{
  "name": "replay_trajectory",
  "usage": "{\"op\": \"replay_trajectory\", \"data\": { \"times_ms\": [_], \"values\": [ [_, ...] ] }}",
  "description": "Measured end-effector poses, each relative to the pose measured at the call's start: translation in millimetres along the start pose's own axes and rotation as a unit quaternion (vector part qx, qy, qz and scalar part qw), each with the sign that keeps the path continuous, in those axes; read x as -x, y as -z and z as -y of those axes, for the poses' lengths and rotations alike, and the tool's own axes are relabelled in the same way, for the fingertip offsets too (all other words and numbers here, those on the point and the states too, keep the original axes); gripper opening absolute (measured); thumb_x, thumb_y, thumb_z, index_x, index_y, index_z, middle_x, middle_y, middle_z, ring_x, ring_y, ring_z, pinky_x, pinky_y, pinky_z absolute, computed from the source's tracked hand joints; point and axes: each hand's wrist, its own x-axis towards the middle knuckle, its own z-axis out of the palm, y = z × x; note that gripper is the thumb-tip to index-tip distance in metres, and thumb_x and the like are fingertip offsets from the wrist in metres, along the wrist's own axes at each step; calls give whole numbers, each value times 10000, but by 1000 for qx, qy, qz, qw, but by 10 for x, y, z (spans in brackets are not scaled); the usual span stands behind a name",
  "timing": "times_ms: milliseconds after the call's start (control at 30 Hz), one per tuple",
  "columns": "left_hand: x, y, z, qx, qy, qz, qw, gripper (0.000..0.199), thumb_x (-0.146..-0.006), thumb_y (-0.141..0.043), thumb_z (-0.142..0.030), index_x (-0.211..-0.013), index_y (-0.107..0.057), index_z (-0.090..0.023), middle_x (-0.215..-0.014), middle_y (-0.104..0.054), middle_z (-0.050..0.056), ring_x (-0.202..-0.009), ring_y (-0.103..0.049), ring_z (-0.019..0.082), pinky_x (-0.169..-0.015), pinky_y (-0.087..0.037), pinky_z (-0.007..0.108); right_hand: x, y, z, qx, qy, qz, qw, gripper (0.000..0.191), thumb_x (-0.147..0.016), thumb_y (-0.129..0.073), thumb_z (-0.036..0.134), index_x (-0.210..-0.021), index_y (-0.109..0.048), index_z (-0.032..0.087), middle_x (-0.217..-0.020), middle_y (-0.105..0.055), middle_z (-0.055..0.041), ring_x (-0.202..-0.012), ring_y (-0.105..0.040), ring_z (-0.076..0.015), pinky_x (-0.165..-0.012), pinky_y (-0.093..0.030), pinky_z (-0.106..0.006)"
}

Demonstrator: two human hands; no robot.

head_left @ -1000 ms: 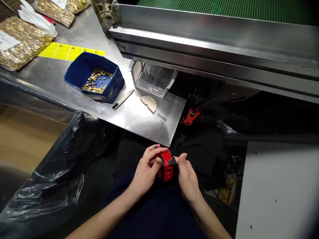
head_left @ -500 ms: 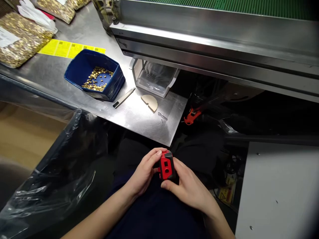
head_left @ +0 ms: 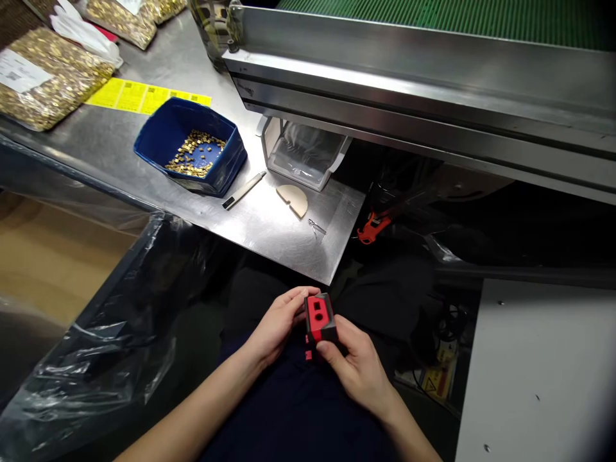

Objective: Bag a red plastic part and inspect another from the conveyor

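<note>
Over my lap, both hands are closed on a small red-and-black box-shaped device (head_left: 318,317). Its red face has a square opening and a round one, and red parts stick out below. My left hand (head_left: 275,327) grips its left side, with the fingers partly behind it. On its lower right, my right hand (head_left: 359,359) has the thumb in front and the fingers round the side. Nearest on the metal table (head_left: 269,234) lie a nail clipper-like metal piece (head_left: 316,226), a cream half-disc (head_left: 293,200) and a slim light-coloured cutter or pen (head_left: 244,190).
A blue bin (head_left: 190,147) holds small brass-coloured parts; a clear tray (head_left: 305,154) is beside it. Bags of golden parts (head_left: 52,77) lie far left. A metal-framed green conveyor (head_left: 409,25) crosses above. An orange-handled tool (head_left: 373,229) hangs right of the table corner.
The device has tilted and turned in my hands, so its red face points more upward. My right hand has shifted slightly around its lower right. The whole view has moved a little.
</note>
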Motion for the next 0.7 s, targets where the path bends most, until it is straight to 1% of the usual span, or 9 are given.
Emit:
{"op": "replay_trajectory", "data": {
  "times_ms": [67,100,167,267,367,467,567,633,700],
  "values": [
    [63,8,-37,-20,-63,34,997,381,-997,-596,-456,-1265,-712,-211,-1326,-709,93,-1248,-633,255,-1088,-459,364,-22,18,29,-39,-34,-43,998,219,-1021,-583,387,-1036,-739,233,-997,-703,-49,-982,-659,-230,-866,-507,-316],
    [98,7,-56,-39,-87,53,994,408,-1009,-578,-462,-1326,-683,-227,-1399,-672,96,-1326,-588,275,-1155,-412,405,-36,26,37,-57,-46,-59,996,220,-1020,-586,389,-1064,-741,237,-1016,-710,-49,-1009,-663,-236,-889,-507,-320],
    [158,-9,-90,-77,-100,87,988,427,-1007,-594,-440,-1380,-652,-240,-1445,-644,100,-1367,-561,303,-1212,-356,459,-60,40,45,-88,-59,-68,992,232,-1022,-588,388,-1126,-740,247,-1058,-721,-49,-1033,-670,-239,-923,-505,-330],
    [201,-58,-128,-71,-78,106,989,433,-1008,-594,-408,-1407,-634,-245,-1461,-634,104,-1341,-587,328,-1204,-373,496,-70,58,50,-103,-44,-56,992,237,-1023,-591,366,-1184,-737,270,-1153,-712,-51,-1097,-659,-244,-982,-489,-343],
    [211,-102,-158,-37,-80,108,990,446,-995,-607,-369,-1427,-620,-256,-1523,-580,95,-1376,-557,337,-1203,-379,484,-42,70,56,-93,-24,-50,994,211,-1014,-610,345,-1168,-744,292,-1124,-700,-41,-1110,-641,-242,-1005,-475,-342],
    [233,-115,-192,-22,-89,131,987,470,-983,-615,-335,-1447,-605,-262,-1561,-541,86,-1411,-522,339,-1216,-363,469,-5,80,63,-89,-16,-48,995,175,-1008,-616,352,-1103,-745,283,-1050,-689,-39,-1086,-639,-248,-988,-480,-343],
    [269,-110,-224,-28,-109,154,982,513,-963,-640,-318,-1470,-581,-269,-1568,-533,87,-1426,-502,347,-1208,-376,466,12,88,76,-74,-5,-48,996,166,-1004,-617,368,-1049,-743,270,-1016,-681,-47,-1093,-637,-263,-972,-486,-347],
    [289,-113,-235,-53,-131,160,977,560,-936,-684,-310,-1482,-565,-277,-1575,-523,87,-1433,-490,347,-1192,-398,451,13,88,87,-60,3,-47,997,174,-1006,-611,373,-1051,-742,267,-1008,-683,-51,-1040,-648,-257,-929,-499,-344],
    [300,-128,-230,-73,-150,153,974,596,-914,-713,-306,-1488,-552,-283,-1571,-525,89,-1427,-492,341,-1167,-427,431,16,85,97,-45,16,-46,998,170,-1011,-603,363,-1057,-736,267,-996,-687,-46,-954,-656,-237,-864,-509,-332]
  ]
}}
